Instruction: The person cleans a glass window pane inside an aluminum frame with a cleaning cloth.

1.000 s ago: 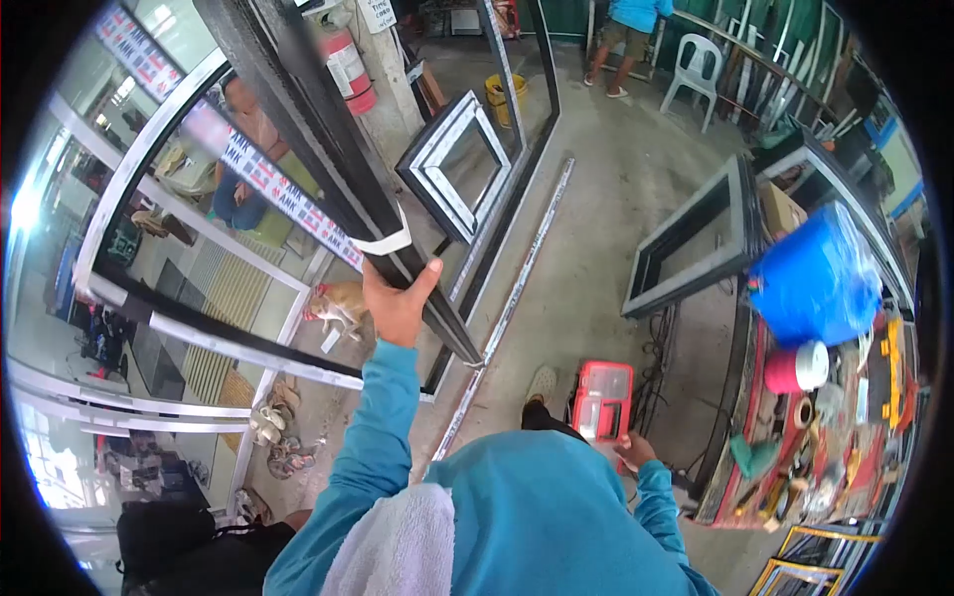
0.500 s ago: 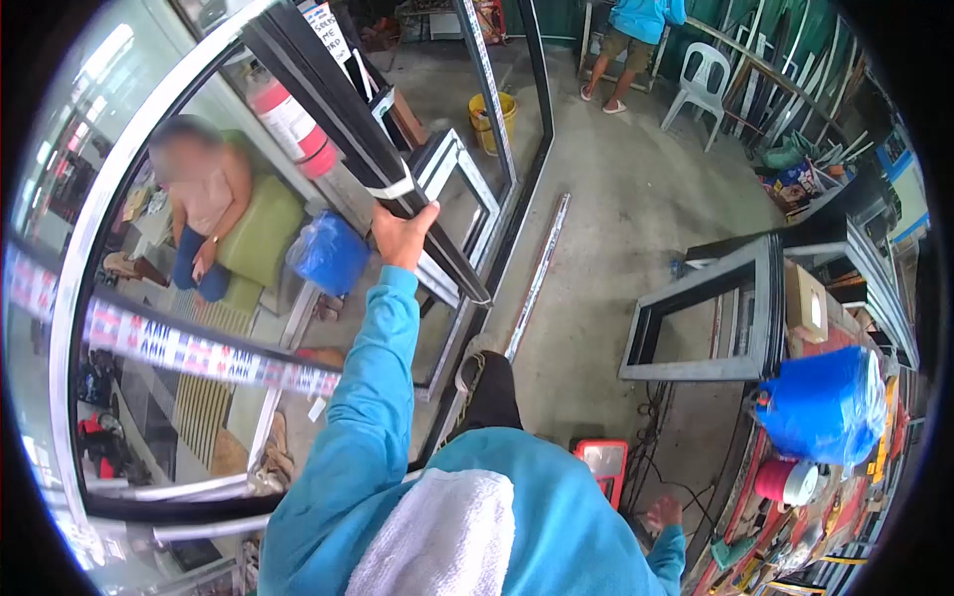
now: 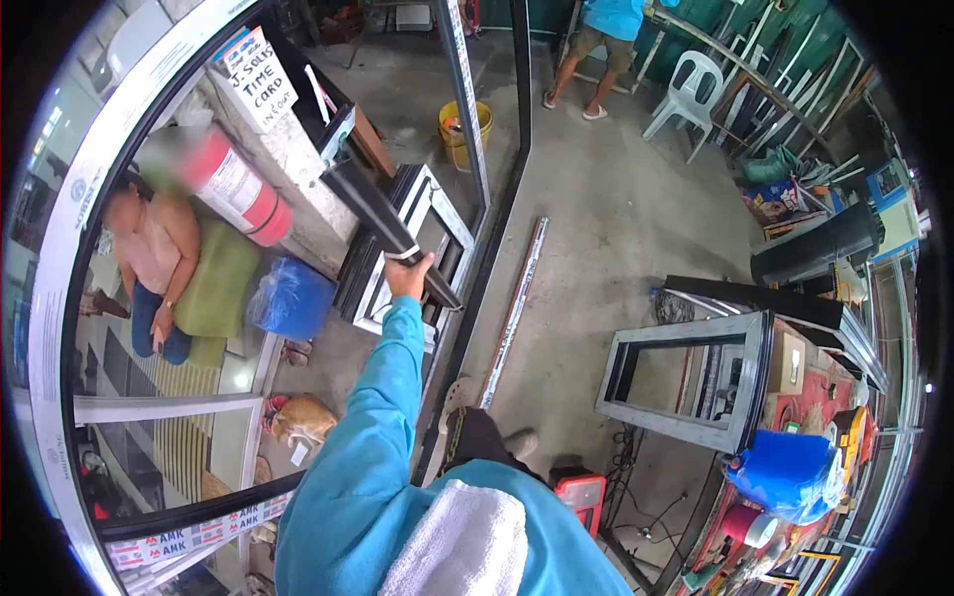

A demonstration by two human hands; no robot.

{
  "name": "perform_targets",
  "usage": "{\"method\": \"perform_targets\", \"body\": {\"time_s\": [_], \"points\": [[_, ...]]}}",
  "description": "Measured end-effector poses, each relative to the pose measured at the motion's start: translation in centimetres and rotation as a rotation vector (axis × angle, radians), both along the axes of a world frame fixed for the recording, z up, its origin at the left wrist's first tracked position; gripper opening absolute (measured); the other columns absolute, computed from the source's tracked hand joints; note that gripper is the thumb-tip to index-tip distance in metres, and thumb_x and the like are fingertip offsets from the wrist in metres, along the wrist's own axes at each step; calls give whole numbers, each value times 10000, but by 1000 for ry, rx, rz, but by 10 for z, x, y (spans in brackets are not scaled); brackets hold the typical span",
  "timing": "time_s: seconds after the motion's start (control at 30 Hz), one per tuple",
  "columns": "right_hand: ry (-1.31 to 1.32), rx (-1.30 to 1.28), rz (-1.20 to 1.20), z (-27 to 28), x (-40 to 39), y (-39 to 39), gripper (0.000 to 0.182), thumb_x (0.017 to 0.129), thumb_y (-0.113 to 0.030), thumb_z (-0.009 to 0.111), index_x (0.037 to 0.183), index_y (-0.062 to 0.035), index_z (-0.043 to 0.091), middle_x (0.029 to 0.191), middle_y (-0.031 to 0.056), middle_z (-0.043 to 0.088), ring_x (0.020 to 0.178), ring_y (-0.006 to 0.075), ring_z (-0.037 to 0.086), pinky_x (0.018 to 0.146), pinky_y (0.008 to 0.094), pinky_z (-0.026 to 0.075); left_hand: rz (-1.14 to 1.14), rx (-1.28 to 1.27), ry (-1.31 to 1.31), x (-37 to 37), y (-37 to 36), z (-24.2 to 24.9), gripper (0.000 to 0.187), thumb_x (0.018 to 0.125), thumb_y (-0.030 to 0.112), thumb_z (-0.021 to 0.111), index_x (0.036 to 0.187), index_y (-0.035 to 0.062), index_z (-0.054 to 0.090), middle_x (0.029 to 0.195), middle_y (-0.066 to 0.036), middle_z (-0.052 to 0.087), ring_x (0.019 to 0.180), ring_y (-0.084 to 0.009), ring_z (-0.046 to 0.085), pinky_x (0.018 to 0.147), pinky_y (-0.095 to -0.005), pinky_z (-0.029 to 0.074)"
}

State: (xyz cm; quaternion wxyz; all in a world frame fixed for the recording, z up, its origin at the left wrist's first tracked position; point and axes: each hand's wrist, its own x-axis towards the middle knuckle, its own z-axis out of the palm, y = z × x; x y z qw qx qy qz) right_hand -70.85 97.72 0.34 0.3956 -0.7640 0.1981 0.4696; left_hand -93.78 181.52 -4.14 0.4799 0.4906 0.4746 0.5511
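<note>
My left hand (image 3: pixel 405 274) is wrapped round a long black metal profile (image 3: pixel 370 211), just below a white band on it. The profile leans up and away to the left, and its lower end is close to the black frame edge by my feet. Behind it stands a white-and-black window frame (image 3: pixel 459 223). To the left rises a large black-edged frame (image 3: pixel 55 328) with printed protective tape. My right hand is out of view.
A long taped strip (image 3: pixel 517 308) lies on the floor ahead. At right, a grey window frame (image 3: pixel 686 437) stands beside a cluttered bench with a blue container (image 3: pixel 785 472). A seated person (image 3: pixel 164 238), a fire extinguisher (image 3: pixel 238 189) and a lying cat (image 3: pixel 303 419) are at left; another person (image 3: pixel 601 50) stands ahead.
The black profile has tipped away from me and shows shorter, still in my left hand. My right hand has left the view. I have stepped forward, and the camera has shifted.
</note>
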Motion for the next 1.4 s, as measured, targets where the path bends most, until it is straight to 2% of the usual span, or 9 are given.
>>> {"method": "perform_targets", "body": {"time_s": [0.5, 0.63, 0.73, 0.8, 0.9, 1.07, 1.2, 1.27, 1.4], "points": [[-4, 197, 475, -76, 100, 143, 272, 894, -183, 601, 1124, -39, 598, 932, 96, 655, 673, 226, 639, 565, 398, 538, 248, -76, 222, -16, 36, -21, 528, 598, 127, 837, 1052, 0, 598, 1018, -140, 676, 897, -267, 661, 780, -393, 527], [-10, 211, 569, -79, 92, 198, 271, 894, -183, 607, 1123, -40, 598, 936, 96, 658, 676, 223, 640, 566, 397, 539, 207, -75, 150, -36, 93, -58, 602, 584, 163, 845, 1107, 16, 585, 1034, -158, 672, 941, -306, 654, 796, -430, 531], [-24, 211, 651, -78, 98, 240, 270, 893, -184, 612, 1122, -40, 599, 939, 96, 660, 677, 221, 641, 566, 396, 540, 147, -268, 304, -48, 118, -39, 909, 619, 187, 841, 1369, -49, 385, 1155, -229, 606, 1039, -361, 611, 863, -458, 535], [-28, 194, 696, -68, 98, 256, 269, 893, -184, 615, 1121, -41, 600, 940, 96, 661, 679, 220, 642, 566, 396, 540, 270, -342, 289, -57, 151, -95, 938, 630, 178, 835, 1385, -70, 336, 1174, -243, 587, 1044, -378, 603, 882, -467, 535], [-25, 161, 738, -60, 96, 258, 269, 893, -184, 620, 1120, -41, 600, 943, 96, 663, 680, 218, 643, 567, 395, 540, 201, -208, 101, -64, 149, -68, 745, 620, 141, 828, 1233, -59, 454, 1152, -201, 587, 1010, -297, 596, 866, -412, 508], [-57, 125, 642, -44, 42, 213, 268, 893, -184, 628, 1118, -42, 602, 948, 96, 667, 683, 215, 644, 568, 394, 541, 243, -152, 116, -51, 144, -29, 712, 605, 142, 866, 1184, -47, 497, 1152, -176, 576, 1013, -251, 553, 905, -398, 456], [-64, -22, 485, -42, -7, 190, 288, 887, -203, 660, 1117, -38, 609, 967, 98, 682, 765, 199, 664, 596, 382, 551, 238, -198, 140, -59, 167, -93, 753, 636, 157, 865, 1241, -62, 475, 1250, -193, 538, 1097, -279, 534, 977, -396, 416], [25, -35, 193, -46, -11, 201, 280, 897, -222, 647, 1108, -40, 618, 967, 89, 683, 814, 191, 671, 612, 359, 555, 216, -170, 187, -53, 160, -70, 803, 641, 206, 865, 1259, -95, 450, 1273, -225, 511, 1132, -285, 513, 1000, -402, 399], [14, -66, 212, -52, -15, 221, 311, 914, -248, 634, 1157, -59, 590, 1008, 90, 669, 821, 212, 668, 624, 343, 552, 158, -361, 370, -60, 167, -82, 988, 582, 541, 833, 1215, -136, 492, 1222, -274, 540, 1072, -363, 546, 972, -426, 422]]}}
